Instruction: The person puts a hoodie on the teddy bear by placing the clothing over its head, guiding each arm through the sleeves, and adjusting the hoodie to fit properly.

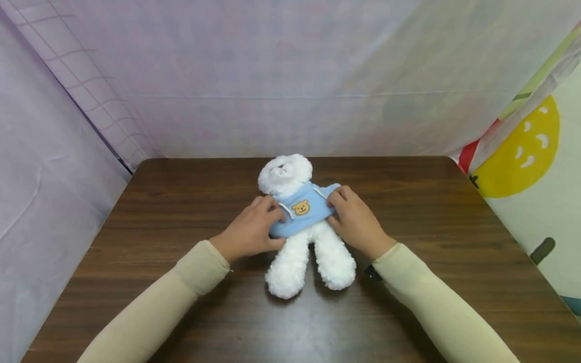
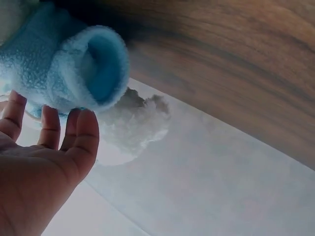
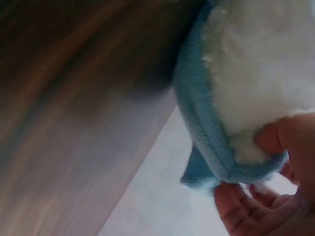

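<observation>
A white fluffy plush toy lies on its back on the table, its head toward the far edge and legs toward me. It wears a light blue hoodie with white drawstrings and a bear-face patch. On the left side, my left hand rests its fingertips on the hoodie, with the thumb apart by the leg. The left wrist view shows those fingers against a blue sleeve with an open cuff. My right hand pinches the hoodie hem on the right, thumb at the white fur and fingers outside.
Dark brown wood-grain table spreads under the toy. A pale cloth curtain hangs behind its far edge. To the right hangs a white cloth with a yellow printed shape; another pale sheet is at the left.
</observation>
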`<state>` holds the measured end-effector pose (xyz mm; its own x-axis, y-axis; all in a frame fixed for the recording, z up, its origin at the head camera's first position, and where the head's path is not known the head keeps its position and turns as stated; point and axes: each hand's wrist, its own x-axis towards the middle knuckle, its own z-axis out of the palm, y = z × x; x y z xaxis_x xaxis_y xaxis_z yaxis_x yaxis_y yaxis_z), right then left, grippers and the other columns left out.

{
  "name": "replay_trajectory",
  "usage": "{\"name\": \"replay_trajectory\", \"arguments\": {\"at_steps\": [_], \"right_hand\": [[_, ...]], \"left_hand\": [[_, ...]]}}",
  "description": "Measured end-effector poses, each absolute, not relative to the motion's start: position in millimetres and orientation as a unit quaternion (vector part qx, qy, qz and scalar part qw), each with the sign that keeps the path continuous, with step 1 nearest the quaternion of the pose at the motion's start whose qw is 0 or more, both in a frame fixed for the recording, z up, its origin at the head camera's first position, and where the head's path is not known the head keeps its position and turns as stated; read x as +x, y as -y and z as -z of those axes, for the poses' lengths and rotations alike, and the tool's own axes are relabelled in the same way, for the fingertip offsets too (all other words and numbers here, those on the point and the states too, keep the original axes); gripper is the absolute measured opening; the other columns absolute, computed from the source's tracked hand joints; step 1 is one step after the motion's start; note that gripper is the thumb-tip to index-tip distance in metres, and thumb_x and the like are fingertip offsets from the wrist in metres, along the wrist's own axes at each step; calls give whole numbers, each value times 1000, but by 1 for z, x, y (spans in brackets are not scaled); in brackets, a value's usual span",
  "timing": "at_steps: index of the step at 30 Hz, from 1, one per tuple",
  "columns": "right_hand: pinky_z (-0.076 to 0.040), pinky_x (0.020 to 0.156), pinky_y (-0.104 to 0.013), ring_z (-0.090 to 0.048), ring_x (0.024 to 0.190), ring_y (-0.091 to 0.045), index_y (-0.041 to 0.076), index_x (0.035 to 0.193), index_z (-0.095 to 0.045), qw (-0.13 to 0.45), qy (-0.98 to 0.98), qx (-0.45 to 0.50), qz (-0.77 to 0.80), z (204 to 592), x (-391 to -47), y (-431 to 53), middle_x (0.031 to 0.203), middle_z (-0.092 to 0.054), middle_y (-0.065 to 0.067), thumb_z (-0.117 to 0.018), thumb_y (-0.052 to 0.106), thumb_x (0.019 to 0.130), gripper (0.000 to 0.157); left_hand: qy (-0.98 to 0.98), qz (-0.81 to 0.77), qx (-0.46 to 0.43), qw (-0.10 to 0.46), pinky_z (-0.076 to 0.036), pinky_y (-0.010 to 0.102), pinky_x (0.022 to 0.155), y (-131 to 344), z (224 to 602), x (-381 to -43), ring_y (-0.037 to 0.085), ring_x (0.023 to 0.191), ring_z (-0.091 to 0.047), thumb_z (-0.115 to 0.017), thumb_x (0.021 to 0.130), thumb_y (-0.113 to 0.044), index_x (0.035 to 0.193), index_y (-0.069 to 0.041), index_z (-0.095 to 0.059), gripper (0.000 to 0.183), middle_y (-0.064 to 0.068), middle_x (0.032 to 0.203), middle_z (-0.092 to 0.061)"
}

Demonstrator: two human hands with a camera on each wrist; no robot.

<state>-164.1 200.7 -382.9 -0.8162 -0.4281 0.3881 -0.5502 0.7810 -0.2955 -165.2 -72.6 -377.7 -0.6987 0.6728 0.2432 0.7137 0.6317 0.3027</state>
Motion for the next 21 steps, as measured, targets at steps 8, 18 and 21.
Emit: {"name": "replay_trajectory", "arguments": {"at_steps": [8,18,21], "right_hand": [[-42,58,-32,-44,66,-19,12,74,-50,158,933,284,-156,385,-166,-202,82,-47,-6,-68,-9,80,28],[-43,69,-39,-48,82,-26,8,91,-55,157,934,295,-128,383,-162,-213,93,-50,-9,-77,5,80,25],[-45,81,-47,-49,98,-34,3,111,-56,160,935,287,-132,383,-162,-215,106,-52,-14,-81,10,81,39]], "left_hand": [[895,193,-399,58,-45,36,82,68,375,-164,25,104,-47,-79,81,-30,107,-14,-69,32,6,111,-48],[887,200,-411,63,-46,36,85,69,380,-166,24,108,-50,-77,84,-26,114,-10,-66,35,9,119,-47],[888,220,-401,50,-48,31,77,70,381,-167,18,95,-52,-77,84,-24,113,-9,-66,34,8,119,-47]]}}
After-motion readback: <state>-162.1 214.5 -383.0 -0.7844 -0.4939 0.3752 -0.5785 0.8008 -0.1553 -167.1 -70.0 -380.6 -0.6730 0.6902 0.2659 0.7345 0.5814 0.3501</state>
